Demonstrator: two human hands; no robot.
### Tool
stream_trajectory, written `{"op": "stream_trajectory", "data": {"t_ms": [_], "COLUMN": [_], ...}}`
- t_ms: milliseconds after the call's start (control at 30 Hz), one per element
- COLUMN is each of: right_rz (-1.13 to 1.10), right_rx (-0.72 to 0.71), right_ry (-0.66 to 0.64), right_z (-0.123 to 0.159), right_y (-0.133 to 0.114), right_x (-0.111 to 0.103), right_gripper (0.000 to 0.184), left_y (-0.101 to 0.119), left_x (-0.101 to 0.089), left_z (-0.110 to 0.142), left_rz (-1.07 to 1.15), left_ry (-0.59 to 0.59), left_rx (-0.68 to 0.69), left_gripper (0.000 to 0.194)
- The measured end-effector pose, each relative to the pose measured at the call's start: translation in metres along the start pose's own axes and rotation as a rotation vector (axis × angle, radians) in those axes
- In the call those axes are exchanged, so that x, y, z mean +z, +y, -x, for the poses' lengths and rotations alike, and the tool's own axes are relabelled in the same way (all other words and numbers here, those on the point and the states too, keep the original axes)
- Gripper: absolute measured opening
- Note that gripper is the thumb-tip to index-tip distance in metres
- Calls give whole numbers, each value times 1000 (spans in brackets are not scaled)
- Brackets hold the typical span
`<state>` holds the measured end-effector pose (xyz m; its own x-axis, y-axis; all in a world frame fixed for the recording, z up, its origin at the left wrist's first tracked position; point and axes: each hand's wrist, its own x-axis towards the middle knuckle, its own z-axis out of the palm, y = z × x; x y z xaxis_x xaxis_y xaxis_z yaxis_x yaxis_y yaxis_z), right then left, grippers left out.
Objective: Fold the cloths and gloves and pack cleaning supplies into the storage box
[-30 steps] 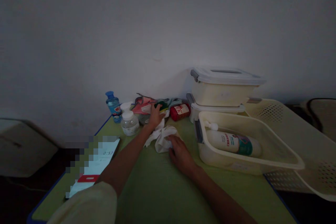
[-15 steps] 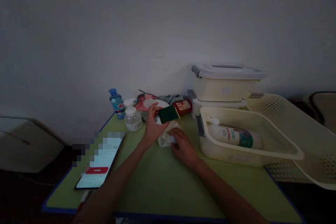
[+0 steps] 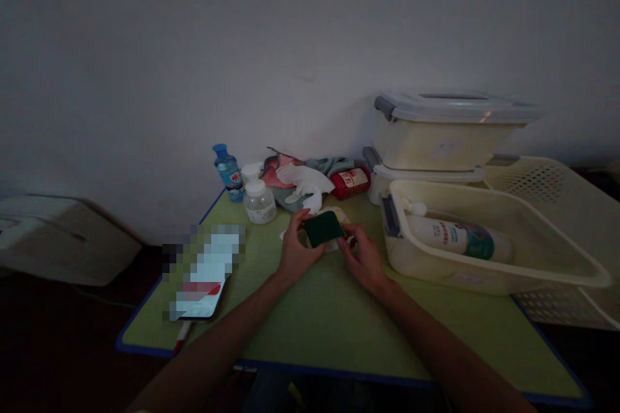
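Note:
My left hand (image 3: 296, 250) and my right hand (image 3: 364, 259) together hold a dark green sponge (image 3: 323, 228) just above the green table (image 3: 314, 322). A bit of white cloth (image 3: 334, 245) shows under the sponge between my hands. Behind them lies a heap of white gloves (image 3: 305, 182) and coloured rags (image 3: 283, 174). A red can (image 3: 352, 182) lies on its side next to the heap.
A blue bottle (image 3: 229, 173) and a clear white-capped jar (image 3: 259, 201) stand at the back left. A phone (image 3: 203, 274) lies at the left edge. An open cream bin (image 3: 489, 271) holds a white bottle (image 3: 455, 237); stacked lidded boxes (image 3: 443, 135) and a perforated basket (image 3: 547, 190) stand behind it.
My left hand picked the sponge out of the heap at the back and brought it toward me. My right hand left the white cloth and joined the sponge.

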<state>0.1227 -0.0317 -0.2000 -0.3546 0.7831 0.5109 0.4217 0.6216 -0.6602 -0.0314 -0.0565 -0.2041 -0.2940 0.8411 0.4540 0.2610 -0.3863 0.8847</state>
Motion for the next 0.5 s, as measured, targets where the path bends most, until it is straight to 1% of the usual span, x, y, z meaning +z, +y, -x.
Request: {"op": "stream_trajectory", "data": {"t_ms": [67, 100, 200, 300, 367, 433, 500], "right_rz": [13, 15, 11, 8, 6, 1, -10], "right_rx": [-10, -15, -15, -13, -13, -15, -34], "right_ry": [21, 32, 61, 86, 98, 98, 78], "right_z": [0, 0, -1, -3, -3, -3, -2], "right_y": [-1, -1, -1, 0, 1, 0, -1], "right_x": [-1, -2, -3, -4, -5, -6, -5], "right_gripper": [12, 12, 17, 18, 18, 19, 19], "left_y": [3, 4, 6, 6, 5, 5, 4], "left_x": [-2, -3, -5, -6, -5, -4, -2], "left_z": [0, -1, -4, -6, -5, -4, -3], "left_rz": [52, 103, 323, 516, 578, 577, 545], "left_ry": [-20, -42, -171, -325, -398, -422, -396], "left_rx": [-38, -70, -221, -389, -462, -496, -501], "left_gripper": [69, 73, 78, 70, 66, 62, 54]}}
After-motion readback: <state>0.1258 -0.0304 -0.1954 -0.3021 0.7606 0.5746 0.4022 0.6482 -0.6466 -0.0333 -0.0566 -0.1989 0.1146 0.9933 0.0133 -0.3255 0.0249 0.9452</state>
